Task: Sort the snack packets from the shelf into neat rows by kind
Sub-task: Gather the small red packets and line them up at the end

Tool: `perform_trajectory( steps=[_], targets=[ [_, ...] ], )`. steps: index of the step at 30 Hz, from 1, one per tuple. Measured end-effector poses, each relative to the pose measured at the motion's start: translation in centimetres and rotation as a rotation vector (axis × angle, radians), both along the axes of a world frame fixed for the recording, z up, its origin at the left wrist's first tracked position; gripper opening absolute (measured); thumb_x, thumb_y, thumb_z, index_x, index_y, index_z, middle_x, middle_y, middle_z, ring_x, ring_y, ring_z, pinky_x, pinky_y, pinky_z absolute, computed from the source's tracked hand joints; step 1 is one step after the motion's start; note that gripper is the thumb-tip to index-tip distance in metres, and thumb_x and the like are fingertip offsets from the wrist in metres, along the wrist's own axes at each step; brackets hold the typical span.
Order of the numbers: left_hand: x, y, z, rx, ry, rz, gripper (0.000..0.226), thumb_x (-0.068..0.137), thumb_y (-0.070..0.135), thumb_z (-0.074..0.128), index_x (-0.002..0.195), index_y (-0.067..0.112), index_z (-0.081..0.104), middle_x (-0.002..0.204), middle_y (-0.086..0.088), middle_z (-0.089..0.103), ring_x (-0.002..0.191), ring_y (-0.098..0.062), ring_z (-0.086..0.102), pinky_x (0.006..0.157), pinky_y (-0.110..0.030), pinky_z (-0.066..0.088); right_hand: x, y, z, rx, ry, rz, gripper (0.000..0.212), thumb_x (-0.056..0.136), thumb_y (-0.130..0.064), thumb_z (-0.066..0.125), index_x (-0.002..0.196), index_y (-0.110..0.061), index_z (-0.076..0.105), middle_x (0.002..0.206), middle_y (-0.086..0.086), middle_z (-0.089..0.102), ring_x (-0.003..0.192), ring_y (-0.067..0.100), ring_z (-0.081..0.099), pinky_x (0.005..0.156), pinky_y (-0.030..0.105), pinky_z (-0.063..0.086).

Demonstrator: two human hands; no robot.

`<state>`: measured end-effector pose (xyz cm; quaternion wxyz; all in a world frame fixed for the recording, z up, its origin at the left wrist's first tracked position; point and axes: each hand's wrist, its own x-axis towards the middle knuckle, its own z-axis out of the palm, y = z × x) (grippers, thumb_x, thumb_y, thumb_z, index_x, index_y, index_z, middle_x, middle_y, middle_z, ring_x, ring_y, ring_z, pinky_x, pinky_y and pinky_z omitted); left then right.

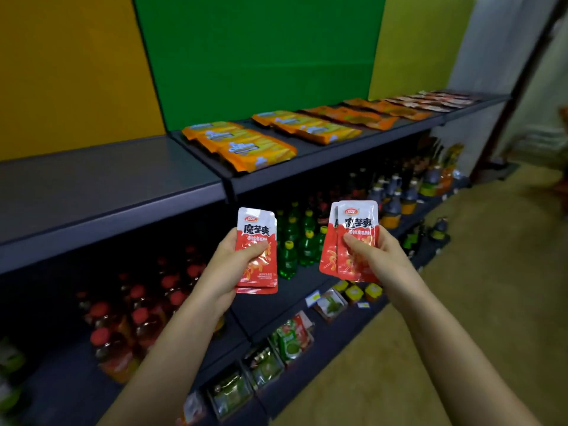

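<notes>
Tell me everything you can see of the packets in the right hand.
The packets are two flat glossy pouches, white on top with dark lettering, red below with an orange food picture. They overlap, upright and fanned slightly, facing the camera. The right hand pinches them low, thumb on the front.

Left hand [228, 263]: fingers hidden behind left-hand packets [256, 222]. Right hand [378, 256]: fingers mostly behind right-hand packets [358, 216]. Rear packets under each thumb largely covered; count unclear. Far packets [442, 99] beyond right fingers: blurred, kind unreadable.
</notes>
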<state>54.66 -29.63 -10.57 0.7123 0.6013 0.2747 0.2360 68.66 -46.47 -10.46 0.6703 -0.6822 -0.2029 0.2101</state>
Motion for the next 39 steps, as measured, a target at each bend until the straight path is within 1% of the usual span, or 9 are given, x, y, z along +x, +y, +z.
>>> perform_trajectory(
  steps=[6, 10, 16, 19, 22, 27, 32, 37, 39],
  targets=[
    [11.3, -2.8, -1.9, -0.047, 0.046, -0.099, 0.026, 0.087, 0.011, 0.059, 0.111, 0.022, 0.057, 0.097, -0.002, 0.069, 0.081, -0.019, 0.067, 0.071, -0.033, 0.053, 9.1, -3.6, -1.8, 0.010, 0.047, -0.099, 0.022, 0.089, -0.014, 0.060, 0.111, -0.014, 0.057, 0.086, -0.002, 0.068, 0.058, 0.000, 0.066, 0.050, 0.016, 0.051],
    [19.3, -3.7, -1.9, -0.074, 0.059, -0.128, 0.023, 0.087, 0.011, 0.059, 0.107, 0.023, 0.058, 0.093, -0.003, 0.069, 0.079, -0.019, 0.066, 0.071, -0.034, 0.054, 16.3, -5.1, -1.9, -0.006, 0.059, -0.163, 0.026, 0.088, -0.018, 0.062, 0.113, -0.015, 0.057, 0.087, -0.004, 0.069, 0.062, 0.002, 0.067, 0.054, 0.018, 0.050],
    [32.1, -5.6, -1.2, -0.059, 0.057, -0.203, 0.023, 0.088, 0.011, 0.058, 0.108, 0.022, 0.057, 0.094, -0.003, 0.068, 0.080, -0.020, 0.066, 0.072, -0.033, 0.053, 27.7, -8.1, -0.8, 0.025, 0.042, -0.284, 0.021, 0.089, -0.016, 0.061, 0.109, -0.014, 0.057, 0.084, -0.001, 0.067, 0.056, 0.000, 0.065, 0.046, 0.015, 0.049],
    [37.6, -7.4, -1.7, -0.064, 0.092, -0.245, 0.019, 0.088, 0.011, 0.058, 0.100, 0.026, 0.058, 0.095, -0.004, 0.068, 0.080, -0.019, 0.066, 0.068, -0.031, 0.053, 32.4, -9.9, -2.0, 0.036, 0.069, -0.325, 0.018, 0.089, -0.015, 0.060, 0.106, -0.016, 0.055, 0.081, -0.001, 0.065, 0.050, -0.004, 0.062, 0.043, 0.012, 0.046],
    [42.4, -9.2, -2.8, -0.081, 0.129, -0.259, 0.019, 0.088, 0.010, 0.057, 0.101, 0.024, 0.057, 0.091, -0.003, 0.068, 0.074, -0.017, 0.066, 0.062, -0.028, 0.053, 37.0, -11.7, -3.7, 0.029, 0.101, -0.345, 0.020, 0.089, -0.015, 0.060, 0.108, -0.014, 0.056, 0.083, -0.001, 0.065, 0.051, -0.005, 0.063, 0.044, 0.012, 0.047],
    [50.8, -12.8, -5.1, -0.111, 0.182, -0.232, 0.023, 0.088, 0.008, 0.057, 0.109, 0.018, 0.056, 0.091, -0.006, 0.067, 0.075, -0.021, 0.064, 0.068, -0.033, 0.052, 45.7, -15.1, -6.2, 0.036, 0.165, -0.339, 0.026, 0.090, -0.011, 0.058, 0.115, -0.008, 0.052, 0.087, 0.003, 0.064, 0.051, -0.005, 0.063, 0.046, 0.012, 0.049],
    [60.7, -17.6, -4.7, -0.133, 0.177, -0.175, 0.023, 0.089, 0.007, 0.056, 0.110, 0.016, 0.055, 0.086, -0.005, 0.066, 0.069, -0.019, 0.063, 0.054, -0.025, 0.053, 56.4, -18.9, -5.4, 0.015, 0.140, -0.274, 0.027, 0.089, -0.013, 0.060, 0.115, -0.010, 0.052, 0.095, 0.006, 0.066, 0.060, 0.002, 0.065, 0.049, 0.014, 0.051],
    [71.0, -21.1, -3.1, -0.138, 0.113, -0.106, 0.024, 0.089, 0.008, 0.056, 0.110, 0.018, 0.053, 0.088, -0.004, 0.064, 0.073, -0.019, 0.062, 0.065, -0.031, 0.051, 67.3, -22.4, -2.4, 0.013, 0.044, -0.210, 0.027, 0.089, -0.013, 0.060, 0.114, -0.011, 0.051, 0.097, 0.006, 0.066, 0.072, 0.010, 0.063, 0.053, 0.013, 0.052],
    [74.7, -22.1, -3.1, -0.155, 0.099, -0.082, 0.022, 0.089, 0.008, 0.056, 0.108, 0.018, 0.051, 0.089, -0.003, 0.063, 0.074, -0.019, 0.061, 0.066, -0.032, 0.050, 71.1, -23.3, -2.2, 0.029, 0.052, -0.201, 0.025, 0.089, -0.012, 0.059, 0.113, -0.012, 0.051, 0.092, 0.002, 0.066, 0.068, 0.008, 0.064, 0.051, 0.012, 0.051]
  ],
)
